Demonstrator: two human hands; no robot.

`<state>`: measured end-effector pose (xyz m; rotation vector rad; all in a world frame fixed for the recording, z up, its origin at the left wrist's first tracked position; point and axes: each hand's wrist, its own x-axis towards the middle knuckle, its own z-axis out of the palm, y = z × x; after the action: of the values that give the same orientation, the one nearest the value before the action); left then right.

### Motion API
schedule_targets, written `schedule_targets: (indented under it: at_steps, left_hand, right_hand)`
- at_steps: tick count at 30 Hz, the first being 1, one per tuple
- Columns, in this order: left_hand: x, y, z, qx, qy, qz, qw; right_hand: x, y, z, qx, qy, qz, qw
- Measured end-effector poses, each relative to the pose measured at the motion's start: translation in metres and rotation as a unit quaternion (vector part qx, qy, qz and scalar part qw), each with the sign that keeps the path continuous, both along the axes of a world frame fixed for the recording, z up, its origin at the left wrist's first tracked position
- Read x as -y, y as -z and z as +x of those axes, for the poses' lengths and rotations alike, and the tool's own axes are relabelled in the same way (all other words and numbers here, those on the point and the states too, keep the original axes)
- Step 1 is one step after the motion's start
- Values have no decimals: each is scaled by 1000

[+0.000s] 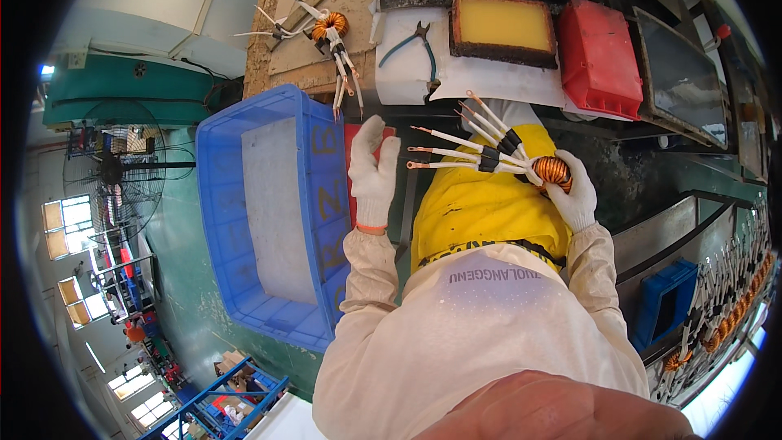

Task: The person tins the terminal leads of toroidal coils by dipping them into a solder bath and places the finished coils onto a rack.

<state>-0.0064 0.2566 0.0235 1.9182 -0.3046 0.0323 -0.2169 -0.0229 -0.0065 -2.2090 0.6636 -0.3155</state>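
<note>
My right hand [577,194], in a white glove, is closed on a copper-wound toroidal coil [552,169] over my yellow apron [481,208]. White sleeved leads [456,155] with black bands and bare copper ends fan out from the coil to the left. My left hand [375,167], also gloved, is held up beside the blue crate with its thumb and fingers apart and nothing in them. Farther off, a second toroidal coil [331,26] with similar leads lies on the wooden board [289,49]. Cutting pliers [423,45] with dark blue handles rest on white paper, jaws toward the far side.
A large blue crate [220,212] stands at my left. Across the bench are a dark-framed tray of yellow material [503,26] and a red plastic bin [600,57]. Several finished-looking coils [725,330] hang or lie in a row at lower right, near a small blue bin [666,297].
</note>
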Motion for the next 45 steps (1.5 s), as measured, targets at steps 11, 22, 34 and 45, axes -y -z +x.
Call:
schedule_targets:
  at_steps: [11, 22, 34, 45]
  left_hand:
    - [-10, 13, -11, -84, 29, 36, 995]
    - [5, 5, -33, -72, 183, 208, 958]
    - [149, -3, -11, 261, 348, 124, 892]
    - [342, -4, 5, 455, 125, 254, 844]
  right_hand:
    - [99, -79, 13, 135, -39, -21, 990]
    - [248, -68, 111, 56, -141, -73, 986]
    - [238, -66, 117, 3, -52, -265, 963]
    - [218, -65, 115, 43, -30, -275, 960]
